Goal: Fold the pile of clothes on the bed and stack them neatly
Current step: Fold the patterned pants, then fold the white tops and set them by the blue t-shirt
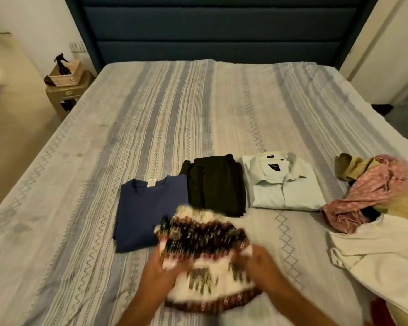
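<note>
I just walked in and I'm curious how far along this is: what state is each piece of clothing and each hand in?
Blue T-shirt: folded, flat.
Dark trousers: folded, flat.
White dress shirt: folded, collar up.
Patterned garment: bunched, blurred, being handled.
Pile of clothes: unfolded, heaped.
Left hand: grips patterned garment.
Right hand: grips patterned garment.

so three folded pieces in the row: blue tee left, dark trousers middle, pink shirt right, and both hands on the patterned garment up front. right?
Not quite. In the head view the right piece is a white collared shirt, not pink. The rest holds: blue tee left, dark trousers middle, left hand and right hand on the patterned garment.
</note>
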Demonstrator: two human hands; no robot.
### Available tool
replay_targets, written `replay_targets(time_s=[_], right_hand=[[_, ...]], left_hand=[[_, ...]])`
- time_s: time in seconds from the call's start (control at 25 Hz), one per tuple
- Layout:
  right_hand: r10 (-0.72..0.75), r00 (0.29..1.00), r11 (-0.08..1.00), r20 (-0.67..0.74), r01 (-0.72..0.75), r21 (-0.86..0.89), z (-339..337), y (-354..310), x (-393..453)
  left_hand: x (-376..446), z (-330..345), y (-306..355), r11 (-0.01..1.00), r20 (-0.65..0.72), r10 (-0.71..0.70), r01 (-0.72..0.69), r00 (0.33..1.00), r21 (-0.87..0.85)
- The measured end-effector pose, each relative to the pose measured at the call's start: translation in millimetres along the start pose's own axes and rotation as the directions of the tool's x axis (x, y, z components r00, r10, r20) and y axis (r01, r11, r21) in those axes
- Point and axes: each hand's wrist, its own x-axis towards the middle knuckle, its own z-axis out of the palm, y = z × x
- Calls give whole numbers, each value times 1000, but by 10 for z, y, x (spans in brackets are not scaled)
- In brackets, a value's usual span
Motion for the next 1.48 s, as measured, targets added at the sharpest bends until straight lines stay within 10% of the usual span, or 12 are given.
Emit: replay_targets(time_s=[0.16,0.32,0.48,0.6,0.88,1.2,1.48], right_hand=[[-223,959,970,-176,237,61,-511,-992,596],[-187,958,973,-218,211,91,-746,-1135,1125],[180,970,962,-165,-209,-175,-665,-88,1294],[24,986,807,-168,-118,-578,-546,834,1069],[-37,999,585,-15,9,-811,-484,1741,-134],[-72,997,236,39,55,-970,-891,2473,-1233],[-503,713,352,-489,-347,-869,-2375,2391,-1455]], left_hand=[[845,174,870,975,36,223,-223,974,2],[1711,315,869,995,-47,91,-89,995,47],[1777,303,-22,953,-153,-126,162,980,257],[1431,362,-645,939,-53,-52,67,997,337],[293,967,-1422,773,318,37,-229,947,592],[-646,1995,-1938,597,330,69,-304,942,743],[-893,2948,-1564,734,482,169,-435,860,520]])
